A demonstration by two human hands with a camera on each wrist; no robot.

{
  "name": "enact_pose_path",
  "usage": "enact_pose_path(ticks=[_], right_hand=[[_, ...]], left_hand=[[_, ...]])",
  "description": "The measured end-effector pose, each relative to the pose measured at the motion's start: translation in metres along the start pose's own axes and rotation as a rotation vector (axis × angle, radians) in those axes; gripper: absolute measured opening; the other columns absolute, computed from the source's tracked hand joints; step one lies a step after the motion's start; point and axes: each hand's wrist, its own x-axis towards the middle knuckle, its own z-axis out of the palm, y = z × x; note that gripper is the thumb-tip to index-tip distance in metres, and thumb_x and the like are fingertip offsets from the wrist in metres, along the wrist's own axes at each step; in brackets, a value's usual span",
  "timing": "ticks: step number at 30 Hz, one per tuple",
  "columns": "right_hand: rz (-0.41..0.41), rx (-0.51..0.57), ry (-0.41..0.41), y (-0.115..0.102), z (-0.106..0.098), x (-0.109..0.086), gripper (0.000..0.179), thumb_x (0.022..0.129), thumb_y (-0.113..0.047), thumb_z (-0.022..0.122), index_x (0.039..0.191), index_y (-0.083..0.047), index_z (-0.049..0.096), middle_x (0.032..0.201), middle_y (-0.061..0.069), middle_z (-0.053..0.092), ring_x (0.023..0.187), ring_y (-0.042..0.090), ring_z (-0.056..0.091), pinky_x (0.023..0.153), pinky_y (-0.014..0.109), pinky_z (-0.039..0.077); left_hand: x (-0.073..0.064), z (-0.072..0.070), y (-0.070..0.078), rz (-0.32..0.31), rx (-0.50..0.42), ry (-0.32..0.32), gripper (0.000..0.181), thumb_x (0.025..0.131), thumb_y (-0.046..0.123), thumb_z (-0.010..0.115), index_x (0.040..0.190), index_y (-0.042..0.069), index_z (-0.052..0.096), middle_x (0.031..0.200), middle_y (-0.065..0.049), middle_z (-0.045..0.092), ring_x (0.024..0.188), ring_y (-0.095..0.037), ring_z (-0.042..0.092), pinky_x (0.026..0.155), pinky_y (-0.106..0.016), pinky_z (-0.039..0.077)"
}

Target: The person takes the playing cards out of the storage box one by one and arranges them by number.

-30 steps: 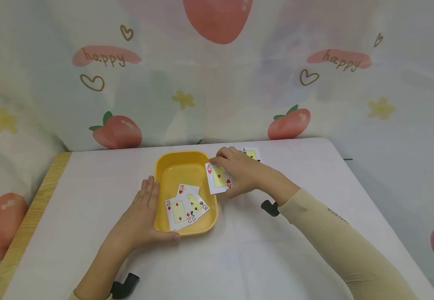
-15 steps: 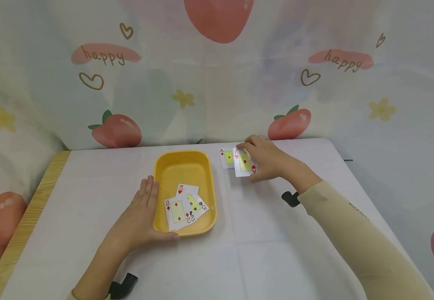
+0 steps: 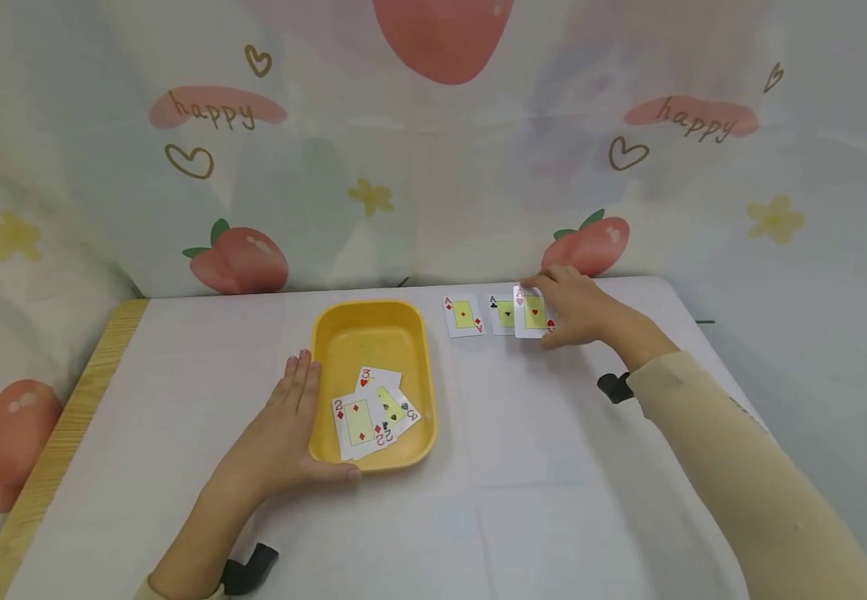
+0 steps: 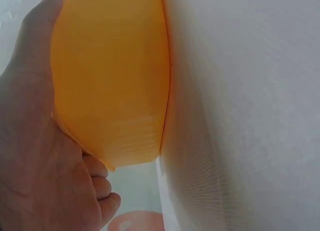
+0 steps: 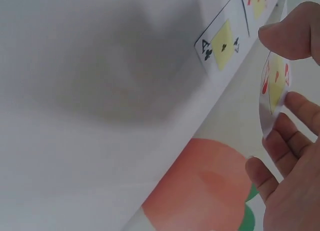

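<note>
My left hand (image 3: 272, 429) lies along the left side of a yellow plastic tray (image 3: 351, 333), fingers straight at its rim, thumb at the near corner. The left wrist view shows the palm beside the tray's outer wall (image 4: 110, 76). Inside the tray several playing cards overlap, the two of diamonds (image 3: 354, 425) on top. My right hand (image 3: 587, 308) pinches an ace of hearts (image 3: 529, 321) between thumb and fingers. In the right wrist view that ace of hearts (image 5: 266, 111) is bowed and held above the table. An ace of clubs (image 3: 502, 315) lies just left, partly covered from the head view.
An ace of diamonds (image 3: 463, 317) lies face up between the tray and the ace of clubs, near the table's back edge. A white cloth covers the table (image 3: 538, 483). Behind it hangs a printed curtain (image 3: 433, 183). Wood (image 3: 66, 425) shows at the left edge.
My right hand has carried the ace of hearts from the tray's right rim, back and to the right, past the ace of diamonds to beside the ace of clubs. The left hand stays at the tray.
</note>
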Motion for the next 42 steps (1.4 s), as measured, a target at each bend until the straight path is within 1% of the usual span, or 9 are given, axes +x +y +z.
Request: enact_pose_path(ticks=[7, 19, 25, 28, 35, 42], right_hand=[[0.035, 0.02, -0.028, 0.018, 0.002, 0.005, 0.087, 0.069, -0.024, 0.081, 0.147, -0.014, 0.045, 0.143, 0.014, 0.04, 0.123, 0.032, 0.037, 0.098, 0.053, 0.046], [0.07, 0.049, -0.082, 0.032, 0.007, 0.01, 0.081, 0.071, -0.018, 0.082, 0.144, -0.009, 0.047, 0.141, 0.017, 0.039, 0.124, 0.035, 0.035, 0.102, 0.06, 0.042], [0.063, 0.028, -0.091, 0.038, 0.012, 0.012, 0.082, 0.069, -0.016, 0.08, 0.144, -0.006, 0.048, 0.136, 0.017, 0.042, 0.119, 0.035, 0.037, 0.1, 0.058, 0.042], [0.06, 0.025, -0.097, 0.041, 0.015, 0.015, 0.082, 0.07, -0.018, 0.08, 0.144, -0.006, 0.048, 0.137, 0.017, 0.042, 0.119, 0.035, 0.037, 0.101, 0.058, 0.041], [0.057, 0.03, -0.111, 0.045, 0.023, 0.019, 0.082, 0.07, -0.017, 0.079, 0.145, -0.006, 0.047, 0.14, 0.018, 0.04, 0.123, 0.036, 0.035, 0.105, 0.06, 0.036], [0.064, 0.044, -0.138, 0.048, 0.031, 0.019, 0.084, 0.07, -0.016, 0.078, 0.146, -0.007, 0.045, 0.145, 0.02, 0.036, 0.129, 0.038, 0.033, 0.103, 0.062, 0.036]], left_hand=[[-0.001, 0.001, -0.003, -0.002, 0.011, 0.005, 0.15, 0.058, 0.087, 0.07, 0.159, 0.002, 0.0, 0.167, -0.015, -0.009, 0.155, -0.03, -0.006, 0.123, -0.053, 0.018], [-0.004, 0.002, -0.005, -0.014, 0.0, 0.005, 0.151, 0.057, 0.087, 0.071, 0.159, 0.002, 0.0, 0.167, -0.014, -0.008, 0.155, -0.03, -0.005, 0.123, -0.053, 0.018], [-0.004, 0.002, -0.003, 0.002, 0.005, 0.019, 0.149, 0.058, 0.084, 0.073, 0.159, 0.0, 0.002, 0.167, -0.017, -0.006, 0.155, -0.033, -0.003, 0.122, -0.053, 0.019], [-0.003, 0.001, -0.002, 0.012, 0.011, 0.026, 0.148, 0.059, 0.084, 0.073, 0.159, -0.001, 0.004, 0.167, -0.018, -0.005, 0.154, -0.035, -0.001, 0.122, -0.054, 0.019], [-0.002, 0.0, -0.003, 0.004, 0.015, 0.016, 0.148, 0.059, 0.086, 0.07, 0.159, 0.002, 0.0, 0.167, -0.014, -0.009, 0.155, -0.03, -0.006, 0.123, -0.052, 0.018], [0.0, 0.001, -0.003, 0.022, 0.006, 0.021, 0.148, 0.06, 0.084, 0.072, 0.159, 0.001, 0.002, 0.167, -0.015, -0.008, 0.155, -0.032, -0.005, 0.122, -0.053, 0.018]])
